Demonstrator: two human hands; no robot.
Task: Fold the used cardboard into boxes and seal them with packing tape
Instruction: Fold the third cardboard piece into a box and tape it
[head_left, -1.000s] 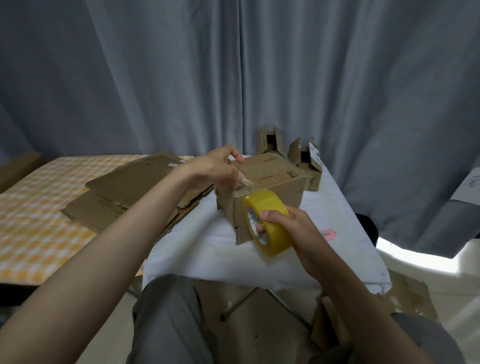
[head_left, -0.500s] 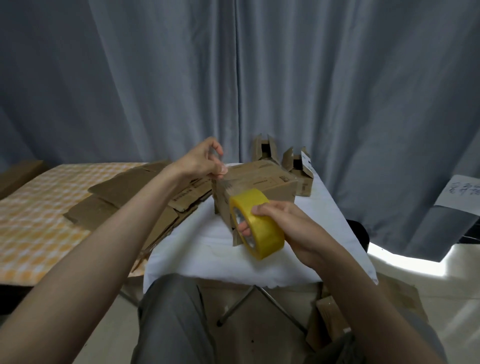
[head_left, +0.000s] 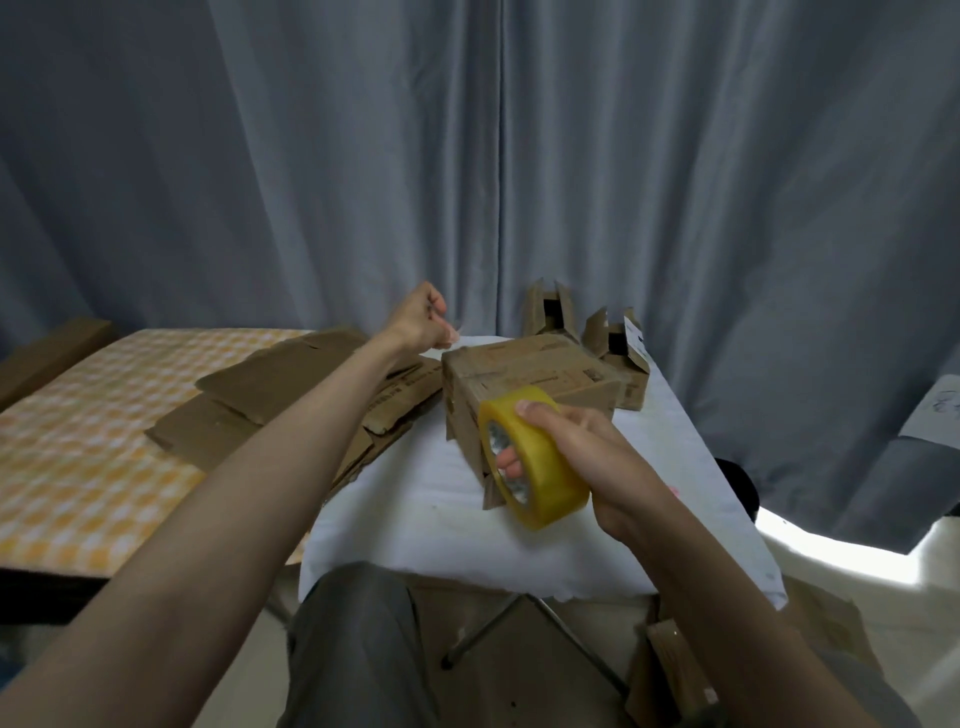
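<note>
On the white-covered table (head_left: 415, 499), near its middle, a folded cardboard box (head_left: 524, 379) is lying on its side. The right hand (head_left: 576, 457) is gripping a yellow roll of packing tape (head_left: 535, 462) just in front of the box's near end, fingers curling through the core and the thumb lying over the top of the roll. The roll is overlapping the box in this view; whether it is touching the cardboard cannot be told. The left hand (head_left: 421, 319) is hovering above the table's far left corner, apart from the box, its fingers curling inward with the fingertips pinching together; something thin and pale may be sitting between them, but it is too small to tell. Flattened cardboard sheets (head_left: 270, 395) are lying in a pile across the table's left edge and onto the neighbouring checked surface (head_left: 78, 431). Two small open boxes (head_left: 587, 332) are standing at the far edge, behind the folded box, in front of a grey curtain (head_left: 675, 182).
</note>
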